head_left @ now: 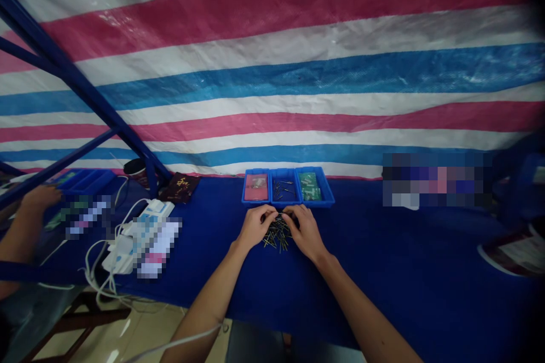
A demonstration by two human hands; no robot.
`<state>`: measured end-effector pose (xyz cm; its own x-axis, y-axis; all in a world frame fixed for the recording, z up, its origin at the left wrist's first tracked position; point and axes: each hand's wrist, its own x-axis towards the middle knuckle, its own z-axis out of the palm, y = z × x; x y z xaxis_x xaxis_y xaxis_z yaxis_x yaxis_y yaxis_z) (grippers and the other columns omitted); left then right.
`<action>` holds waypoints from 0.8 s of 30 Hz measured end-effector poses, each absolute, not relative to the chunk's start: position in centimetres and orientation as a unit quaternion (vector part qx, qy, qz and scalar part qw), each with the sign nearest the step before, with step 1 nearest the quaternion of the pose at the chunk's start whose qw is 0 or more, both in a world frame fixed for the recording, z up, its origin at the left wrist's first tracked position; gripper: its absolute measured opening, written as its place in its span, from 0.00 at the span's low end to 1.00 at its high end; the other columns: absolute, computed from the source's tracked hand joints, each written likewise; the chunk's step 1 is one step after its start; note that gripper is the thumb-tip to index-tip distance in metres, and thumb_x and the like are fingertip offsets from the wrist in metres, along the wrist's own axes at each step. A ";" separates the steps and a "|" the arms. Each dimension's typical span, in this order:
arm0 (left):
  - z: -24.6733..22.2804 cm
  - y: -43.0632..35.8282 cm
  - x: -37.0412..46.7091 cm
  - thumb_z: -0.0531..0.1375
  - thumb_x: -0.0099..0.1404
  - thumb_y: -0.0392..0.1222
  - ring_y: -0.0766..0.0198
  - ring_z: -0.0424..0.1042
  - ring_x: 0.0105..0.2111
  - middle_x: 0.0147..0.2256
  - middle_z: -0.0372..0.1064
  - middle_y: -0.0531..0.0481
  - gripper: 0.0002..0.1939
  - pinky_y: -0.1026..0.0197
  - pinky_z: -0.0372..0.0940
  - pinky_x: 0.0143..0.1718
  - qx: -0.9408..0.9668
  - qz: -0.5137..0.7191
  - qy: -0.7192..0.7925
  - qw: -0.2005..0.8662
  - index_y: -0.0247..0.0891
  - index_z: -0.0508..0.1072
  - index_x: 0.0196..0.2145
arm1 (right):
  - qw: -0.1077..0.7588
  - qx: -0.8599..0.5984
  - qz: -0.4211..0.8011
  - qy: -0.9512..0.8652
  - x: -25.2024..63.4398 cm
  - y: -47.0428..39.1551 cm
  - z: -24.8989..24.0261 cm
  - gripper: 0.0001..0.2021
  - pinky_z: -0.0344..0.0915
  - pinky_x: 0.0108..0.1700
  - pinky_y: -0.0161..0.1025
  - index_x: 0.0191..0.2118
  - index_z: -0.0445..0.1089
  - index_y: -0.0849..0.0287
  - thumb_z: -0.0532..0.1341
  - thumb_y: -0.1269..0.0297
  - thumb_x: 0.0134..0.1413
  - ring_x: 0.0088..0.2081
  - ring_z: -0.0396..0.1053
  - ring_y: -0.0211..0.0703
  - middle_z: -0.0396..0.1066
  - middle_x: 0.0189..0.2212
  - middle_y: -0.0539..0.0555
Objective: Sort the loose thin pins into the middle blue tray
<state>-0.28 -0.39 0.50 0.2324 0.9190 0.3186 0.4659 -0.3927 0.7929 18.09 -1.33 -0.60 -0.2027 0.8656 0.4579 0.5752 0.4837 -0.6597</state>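
My left hand [254, 226] and my right hand [305, 231] meet over a small heap of thin dark pins [276, 236] on the blue tablecloth [383, 249]. The fingertips of both hands pinch together at the top of the heap, on something small that I cannot make out. Just behind the hands stands a row of three blue bins [288, 187]: the left one holds a pinkish bag, the middle one loose pins, the right one green pieces.
A white power strip [138, 235] with cables lies at the left. Another person's arm [25, 221] reaches in at the far left near another blue tray [87, 180]. A blue metal frame [80, 91] slants across the left. A striped tarp hangs behind.
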 end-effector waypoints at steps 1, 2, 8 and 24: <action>0.5 -0.4 -0.3 0.57 0.70 0.47 0.66 0.69 0.26 0.27 0.74 0.51 0.13 0.66 0.60 0.30 0.732 0.400 0.473 0.283 0.35 0.76 0.34 | 0.414 -0.472 0.180 -0.757 18.1 -1.3 -0.6 0.08 0.60 0.43 0.44 0.42 0.68 0.54 0.54 0.60 0.68 0.38 0.67 0.46 0.72 0.35 0.53; 0.5 -0.4 -0.3 0.57 0.70 0.47 0.67 0.69 0.26 0.27 0.74 0.51 0.13 0.66 0.60 0.30 0.732 0.400 0.474 0.282 0.35 0.76 0.34 | 0.414 -0.469 0.182 -0.759 18.0 -1.3 -0.6 0.07 0.60 0.43 0.44 0.41 0.68 0.54 0.54 0.61 0.67 0.38 0.67 0.46 0.72 0.35 0.53; 0.2 -0.3 -0.2 0.57 0.70 0.47 0.66 0.69 0.26 0.27 0.74 0.50 0.14 0.65 0.60 0.31 0.736 0.393 0.472 0.285 0.35 0.76 0.35 | 0.408 -0.479 0.165 -0.759 17.9 -1.4 -0.7 0.09 0.59 0.43 0.44 0.37 0.69 0.54 0.52 0.64 0.67 0.38 0.68 0.46 0.72 0.33 0.52; 0.4 -0.3 -0.2 0.58 0.70 0.45 0.67 0.69 0.25 0.26 0.74 0.52 0.12 0.65 0.59 0.30 0.736 0.397 0.469 0.284 0.36 0.76 0.34 | 0.390 -0.486 0.153 -0.767 18.0 -1.3 -0.6 0.17 0.56 0.41 0.42 0.30 0.65 0.55 0.48 0.60 0.71 0.35 0.67 0.45 0.70 0.29 0.52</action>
